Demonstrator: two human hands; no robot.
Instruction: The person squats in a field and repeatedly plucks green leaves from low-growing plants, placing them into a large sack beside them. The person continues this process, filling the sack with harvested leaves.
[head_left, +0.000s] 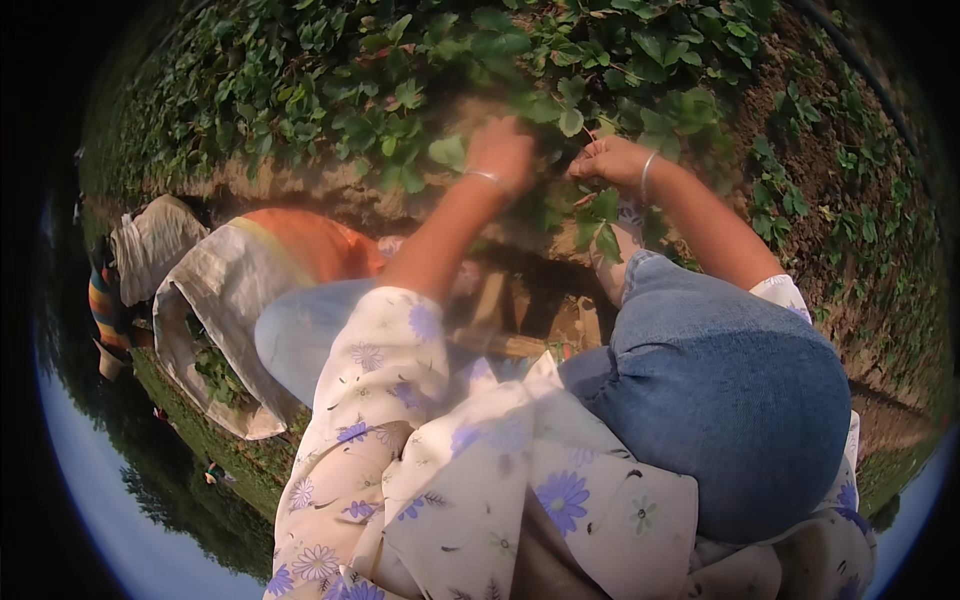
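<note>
My left hand (501, 154), a bangle on its wrist, is blurred at the near edge of the strawberry plants (360, 112); its fingertips are hidden, so whether it holds anything cannot be told. Close by on the right, my right hand (611, 159) has its fingers pinched on a thin strawberry stem (590, 133). Leaves (606, 217) hang just below that hand. Both hands are apart, above the soil side of the planted bed (337, 191).
An open whitish and orange sack (225, 262) with green leaves (219, 375) inside stands at the left, beside my knee. A low wooden frame (499, 343) shows between my legs. Denim-covered knees (720, 375) flank it. A dark hose (862, 67) runs at upper right. Distant people (214, 473) are at lower left.
</note>
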